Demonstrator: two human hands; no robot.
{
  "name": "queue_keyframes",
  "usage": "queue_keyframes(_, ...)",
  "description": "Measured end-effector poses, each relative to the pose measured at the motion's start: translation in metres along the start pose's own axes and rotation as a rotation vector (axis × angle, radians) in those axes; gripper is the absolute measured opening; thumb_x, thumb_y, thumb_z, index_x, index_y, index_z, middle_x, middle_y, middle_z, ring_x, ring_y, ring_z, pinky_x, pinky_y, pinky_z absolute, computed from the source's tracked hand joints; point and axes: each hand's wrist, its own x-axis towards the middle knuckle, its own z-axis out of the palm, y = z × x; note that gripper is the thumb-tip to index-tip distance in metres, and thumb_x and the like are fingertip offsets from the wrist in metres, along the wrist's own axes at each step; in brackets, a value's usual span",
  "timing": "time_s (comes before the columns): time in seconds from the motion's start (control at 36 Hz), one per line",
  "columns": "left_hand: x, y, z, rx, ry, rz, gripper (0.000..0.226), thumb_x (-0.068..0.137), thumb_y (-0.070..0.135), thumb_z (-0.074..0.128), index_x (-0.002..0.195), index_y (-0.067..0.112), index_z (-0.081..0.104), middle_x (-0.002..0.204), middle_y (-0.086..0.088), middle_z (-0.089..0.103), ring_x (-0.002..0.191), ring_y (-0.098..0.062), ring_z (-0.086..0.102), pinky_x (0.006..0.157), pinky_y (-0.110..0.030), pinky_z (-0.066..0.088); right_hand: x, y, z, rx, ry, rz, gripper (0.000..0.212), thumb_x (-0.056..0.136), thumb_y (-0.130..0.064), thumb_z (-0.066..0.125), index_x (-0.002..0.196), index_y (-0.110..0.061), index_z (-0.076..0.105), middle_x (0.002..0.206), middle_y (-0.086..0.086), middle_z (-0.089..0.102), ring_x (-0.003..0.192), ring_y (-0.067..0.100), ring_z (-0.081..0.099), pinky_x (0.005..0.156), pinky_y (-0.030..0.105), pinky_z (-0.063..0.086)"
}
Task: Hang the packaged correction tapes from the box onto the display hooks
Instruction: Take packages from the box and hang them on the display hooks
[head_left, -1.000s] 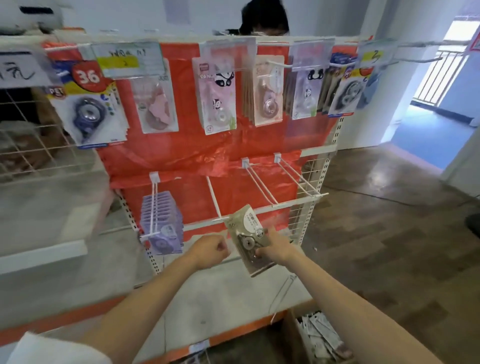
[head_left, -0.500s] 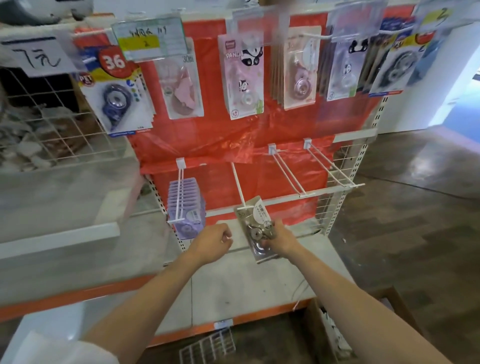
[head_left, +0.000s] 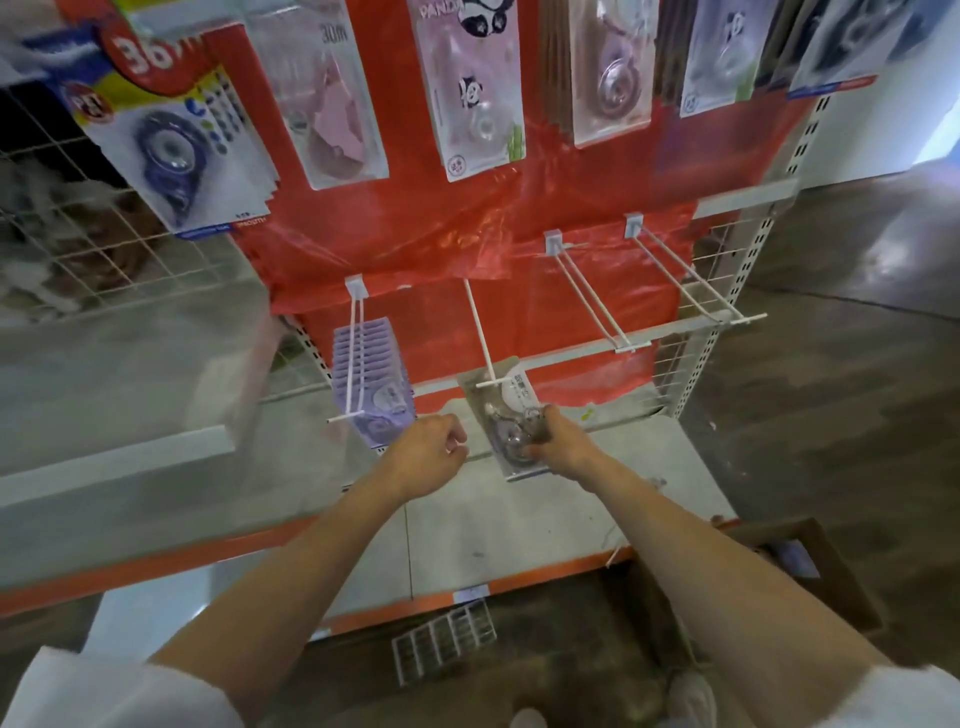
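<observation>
My right hand (head_left: 558, 441) grips the lower part of a clear correction tape pack (head_left: 506, 415), fingers curled round its right edge, and the pack's top sits at the tip of the white hook (head_left: 480, 338) just above my hand; I cannot tell whether the hook has gone through the hanging hole. My left hand (head_left: 428, 452) hangs just to the left of the pack, curled into a loose fist and holding nothing, not touching the pack. Beyond my left hand, on the next hook over, hangs a row of purple tape packs (head_left: 371, 379). To the upper right of my right hand two more bare hooks (head_left: 597, 296) stick out from the red backing sheet (head_left: 519, 208). Higher up hang other packs, a panda-printed pink one (head_left: 470, 88) among them. Below my right forearm, down on the floor, is the cardboard box (head_left: 831, 577), its contents mostly hidden. A gray shelf (head_left: 519, 519) lies under both wrists.
</observation>
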Motion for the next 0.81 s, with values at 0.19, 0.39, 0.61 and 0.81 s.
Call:
queue_keyframes(0.19,0.007,0.0,0.003,-0.011,-0.024,0.01,0.021,0.093,0.016,0.056,0.11,0.006,0.062,0.11,-0.009,0.063,0.097,-0.02,0.059,0.082,-0.024,0.042,0.007,0.01,0.003,0.021,0.017,0.019,0.031,0.089,-0.011,0.064,0.11,-0.008,0.042,0.105,0.01,0.056,0.094,0.026,0.054,0.068,0.032,0.044)
queue_keyframes(0.39,0.01,-0.003,0.0,-0.004,-0.042,0.002,0.02,0.093,0.018,0.055,0.109,0.008,0.062,0.109,-0.007,0.063,0.097,-0.019,0.058,0.084,-0.027,0.046,0.03,-0.019,-0.007,-0.094,0.112,0.054,0.04,0.088,-0.019,0.065,0.122,-0.003,0.05,0.112,0.019,0.063,0.091,0.036,0.066,0.07,0.045,0.058)
queue_keyframes(0.61,0.003,-0.015,-0.007,-0.016,-0.029,-0.023,0.02,0.093,0.018,0.056,0.109,0.009,0.062,0.11,-0.007,0.065,0.096,-0.02,0.06,0.082,-0.026,0.047,0.047,-0.034,-0.018,-0.408,0.209,0.032,0.037,0.096,-0.028,0.054,0.121,-0.003,0.044,0.116,0.019,0.06,0.106,0.037,0.059,0.077,0.038,0.045)
queue_keyframes(0.81,0.009,0.0,0.007,0.004,-0.072,0.041,0.02,0.092,0.017,0.056,0.109,0.008,0.062,0.109,-0.009,0.064,0.099,-0.023,0.059,0.087,-0.03,0.048,0.025,-0.021,-0.033,-0.583,0.199,0.008,0.039,0.095,-0.012,0.049,0.134,-0.007,0.04,0.128,0.02,0.056,0.116,0.038,0.055,0.091,0.041,0.046)
